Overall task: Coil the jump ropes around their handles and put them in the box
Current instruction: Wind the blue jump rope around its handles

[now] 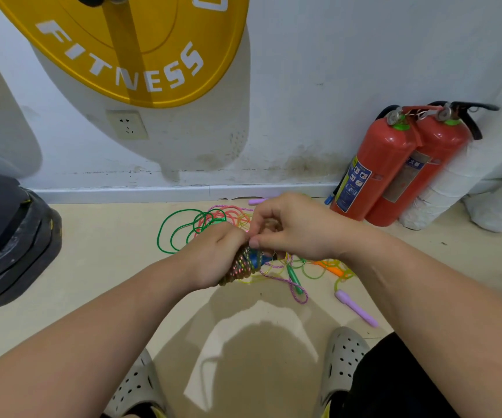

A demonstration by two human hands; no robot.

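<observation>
Jump ropes (213, 224) are seen tangled in a loose heap on the floor (99, 267) near the wall, and the box is nowhere in view. Furthest left in the heap, green cord (165, 233) lies in open loops, with pink and orange loops behind it. At the middle, one rope is held up just above the pile: a braided cord bundle (242, 265) is already wound in many tight turns around blue handles (257, 257). The left hand (213, 254) is closed firmly around this bundle, its grip fully wrapped on the coiled part. Just to its right, the right hand (291, 227) is pinched nearly shut, thumb and fingertips pressed together on what appears to be the last free length of cord at the handle end; exactly how the end is being tucked cannot be told. Further right, a green handle (293, 277), an orange handle (332, 268) and a purple handle (356, 307) lie loose on the floor with their cords uncoiled, and another purple handle (257, 201) lies by the wall. It is judged that the first rope is almost finished, while several ropes are left to be coiled and none has been boxed.
</observation>
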